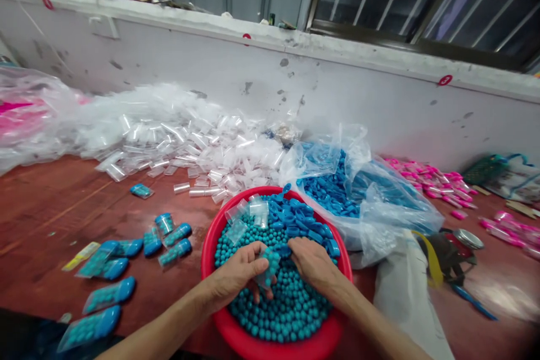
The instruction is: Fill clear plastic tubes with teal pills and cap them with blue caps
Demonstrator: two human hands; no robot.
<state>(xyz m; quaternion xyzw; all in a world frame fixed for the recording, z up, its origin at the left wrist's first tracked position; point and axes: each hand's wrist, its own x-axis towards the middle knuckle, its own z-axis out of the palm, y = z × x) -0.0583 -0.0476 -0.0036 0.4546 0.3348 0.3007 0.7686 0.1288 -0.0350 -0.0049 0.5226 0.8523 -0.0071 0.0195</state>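
Note:
My left hand (248,267) is closed around a small clear plastic case (268,268) filled with turquoise beads. At the case's upper right end, my right hand (310,264) pinches a blue plastic cap (282,250); whether the cap is fully on cannot be made out. Both hands are over a red basin (219,315) of loose turquoise beads (280,315). More blue caps (295,215) are heaped at the basin's far right side. A few clear empty cases (258,211) rest on the beads at the far left.
Filled, blue-capped cases (105,295) lie scattered on the red table (34,208) at left. Behind the basin spreads a pile of clear cases (202,140). A plastic bag (379,225) of blue caps stands at right, with pink pieces (439,180) beyond and a jar lid (468,238) nearer.

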